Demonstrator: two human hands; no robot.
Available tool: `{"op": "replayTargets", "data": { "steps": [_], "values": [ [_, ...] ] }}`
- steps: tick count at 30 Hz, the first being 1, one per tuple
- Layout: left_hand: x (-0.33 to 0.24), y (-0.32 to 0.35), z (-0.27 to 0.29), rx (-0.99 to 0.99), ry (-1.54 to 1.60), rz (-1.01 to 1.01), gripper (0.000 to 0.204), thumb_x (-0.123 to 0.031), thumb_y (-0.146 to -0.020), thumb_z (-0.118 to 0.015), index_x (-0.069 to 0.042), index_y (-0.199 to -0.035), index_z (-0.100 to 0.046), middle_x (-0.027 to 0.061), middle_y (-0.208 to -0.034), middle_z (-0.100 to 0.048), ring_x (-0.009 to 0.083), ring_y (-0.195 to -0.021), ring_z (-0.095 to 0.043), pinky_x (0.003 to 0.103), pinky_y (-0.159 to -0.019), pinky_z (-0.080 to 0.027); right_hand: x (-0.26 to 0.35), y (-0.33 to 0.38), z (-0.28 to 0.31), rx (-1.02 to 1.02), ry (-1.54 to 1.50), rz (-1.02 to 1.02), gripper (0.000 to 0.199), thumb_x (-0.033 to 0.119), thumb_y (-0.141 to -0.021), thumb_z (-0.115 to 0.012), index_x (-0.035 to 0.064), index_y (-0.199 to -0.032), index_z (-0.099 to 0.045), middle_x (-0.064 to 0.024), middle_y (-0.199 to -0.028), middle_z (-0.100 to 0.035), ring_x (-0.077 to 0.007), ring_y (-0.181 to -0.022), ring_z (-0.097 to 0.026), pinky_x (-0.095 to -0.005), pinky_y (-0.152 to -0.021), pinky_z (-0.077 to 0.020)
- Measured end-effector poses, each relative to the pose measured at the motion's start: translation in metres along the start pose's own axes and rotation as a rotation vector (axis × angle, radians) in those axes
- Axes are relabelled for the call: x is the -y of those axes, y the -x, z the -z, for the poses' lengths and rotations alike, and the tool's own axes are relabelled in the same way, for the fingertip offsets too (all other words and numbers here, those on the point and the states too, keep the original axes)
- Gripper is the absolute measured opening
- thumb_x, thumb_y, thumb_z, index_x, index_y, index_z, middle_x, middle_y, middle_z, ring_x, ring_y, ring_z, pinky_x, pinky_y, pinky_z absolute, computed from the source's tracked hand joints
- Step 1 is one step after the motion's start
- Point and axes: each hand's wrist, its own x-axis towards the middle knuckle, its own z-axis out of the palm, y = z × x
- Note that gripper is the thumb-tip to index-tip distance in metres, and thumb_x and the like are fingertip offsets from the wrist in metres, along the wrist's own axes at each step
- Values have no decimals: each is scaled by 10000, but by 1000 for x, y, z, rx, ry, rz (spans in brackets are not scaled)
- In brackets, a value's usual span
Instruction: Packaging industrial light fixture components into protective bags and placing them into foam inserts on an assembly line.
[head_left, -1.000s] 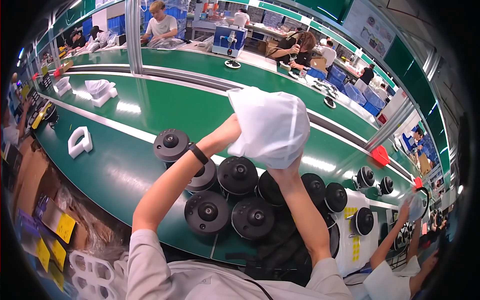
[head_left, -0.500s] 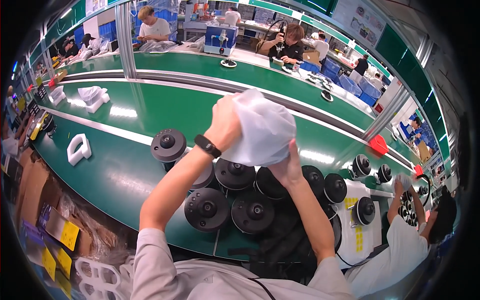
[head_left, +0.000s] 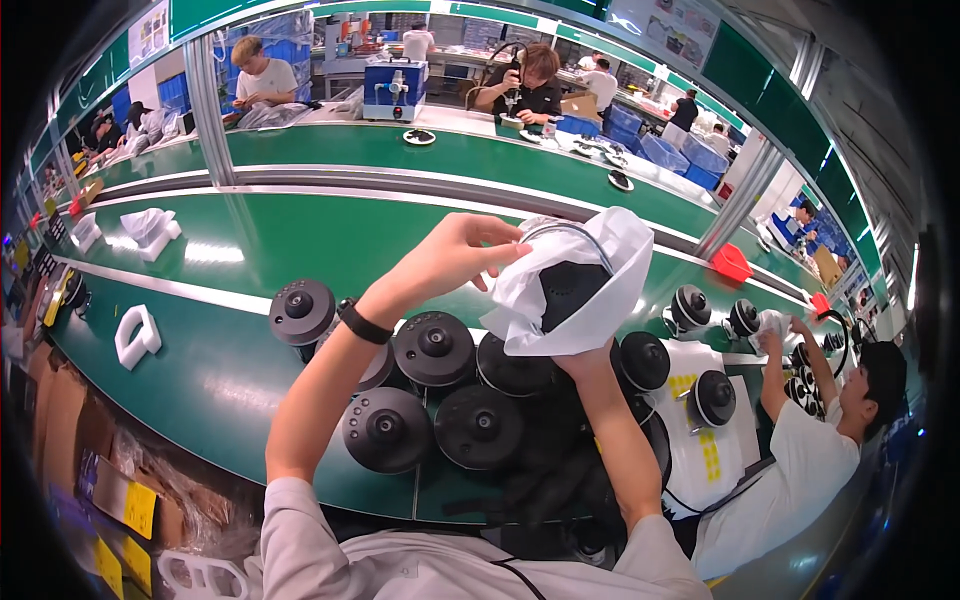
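Note:
My right hand (head_left: 583,362) supports a white bag (head_left: 625,255) from below, with most of its fingers hidden behind it. Through the bag's mouth shows a black round device (head_left: 572,290), and a thin grey cable curves across above it. At the bag's left edge is my left hand (head_left: 462,250), its fingers apart and the fingertips at the white sheet. Below my arms, several black round devices with a central knob, such as this one (head_left: 388,428), stand close together on the green bench (head_left: 220,370).
A white foam frame (head_left: 137,337) lies on the bench at left. Wrapped pieces in foam (head_left: 150,233) sit beyond it. A red bin (head_left: 732,263) stands at right. A co-worker (head_left: 785,450) handles a white bag on my right. A metal post (head_left: 207,110) rises at far left.
The bag has turned and moved down to the right, and its open mouth with the black device now shows. My left hand has loosened from the bag's side and spread its fingers.

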Motion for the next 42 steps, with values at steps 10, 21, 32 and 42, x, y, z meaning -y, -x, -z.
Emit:
{"op": "replayTargets", "data": {
  "steps": [10,21,32,42],
  "values": [
    [0,12,-44,-387,-580,-364,266,-130,-865,-726,-7,-1089,-655,95,-870,-632,160,-764,-619,323,-662,-521,8,16,-12,-56,-823,-413,797,700,-980,-354,147,-1554,-353,-111,-1539,-445,-327,-1395,-472,-535,-1127,-428],
    [-6,32,-16,345,-36,-201,189,-151,-877,-661,28,-869,-603,27,-935,-466,121,-800,-479,255,-671,-425,2,50,-14,61,-620,-421,480,306,-1056,-539,34,-1443,-459,-77,-1320,-572,-179,-1173,-573,-328,-991,-508],
    [4,46,-30,291,-5,-310,130,-126,-950,-681,-20,-1012,-722,9,-875,-541,107,-796,-495,270,-700,-454,-41,92,32,14,-388,-476,477,329,-1089,-455,55,-1476,-411,-118,-1369,-557,-242,-1219,-581,-398,-1054,-509],
    [6,51,-27,533,-21,-257,98,-72,-951,-653,6,-952,-712,-14,-820,-632,55,-759,-555,219,-644,-454,-39,114,32,-84,-339,-599,397,262,-1071,-519,40,-1399,-483,-92,-1254,-594,-191,-1106,-596,-334,-996,-510]
  ]
}}
